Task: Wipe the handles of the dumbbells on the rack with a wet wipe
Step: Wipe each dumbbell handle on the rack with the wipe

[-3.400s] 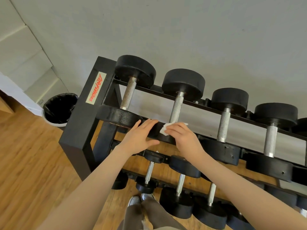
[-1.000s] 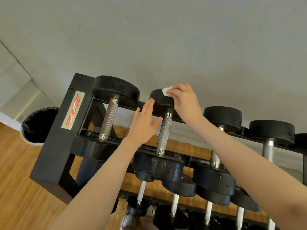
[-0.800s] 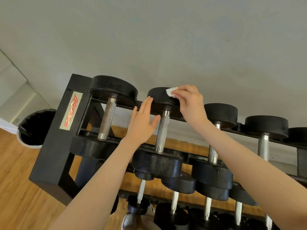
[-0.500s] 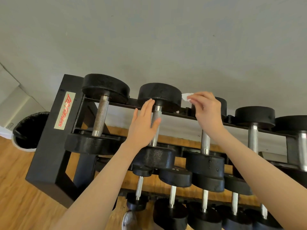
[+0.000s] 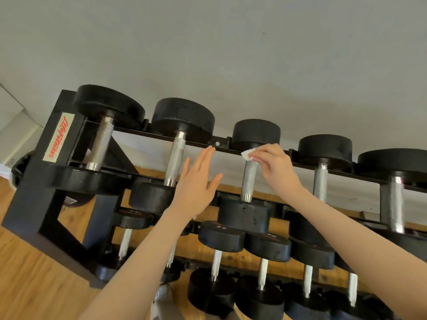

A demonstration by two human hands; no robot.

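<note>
Now the right hand (image 5: 275, 165) has shifted one dumbbell along the top row: a second ago it pinched the small white wet wipe (image 5: 248, 154) against the far black head of the second dumbbell, and now the wipe sits at the top end of the third dumbbell's knurled silver steel handle (image 5: 249, 179), just under that dumbbell's far head. Fingers and thumb pinch the crumpled wipe, which touches the bar. The left hand (image 5: 196, 183) has followed — it hovers flat and open, fingers straight, in the gap between the second dumbbell's silver handle (image 5: 175, 158) and the third, holding nothing and, as far as I can tell, touching nothing.

I'd judge the second dumbbell finished and a stroke down the third handle about to begin; the two handles further right on this row, and the lower rows, look still to do.

The third handle is a straight, matte grey bar with fine knurling and a brighter collar where it meets the near head. It lies sloped on the black steel rack (image 5: 39, 181), its round black heads resting on the rails — a firm, fixed target for wiping.
</note>
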